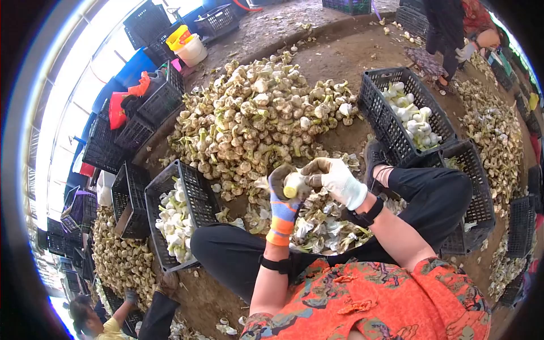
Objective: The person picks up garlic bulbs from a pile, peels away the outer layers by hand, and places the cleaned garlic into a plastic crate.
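A garlic bulb (293, 186), its round cut stem end facing me, sits in my left hand (281, 190), which wears a striped glove with a dark palm and is closed around it. My right hand (339, 180), in a white glove with soiled fingertips, is closed with thumb and fingers pinched at the bulb's right side. Loose garlic skins (323, 226) lie below both hands, between my legs. Just beyond is a large heap of untrimmed garlic (243, 119). Cleaned white bulbs fill part of a black crate (198, 195) on my left and another black crate (377, 122) on my right.
A third crate (476, 226) stands beside my right knee. Stacked crates (161, 102), a white bucket (192, 51) and a red bag (117, 110) line the left side. Another person (105, 323) sits at lower left by a garlic heap (122, 249); another person's legs (445, 34) show at upper right.
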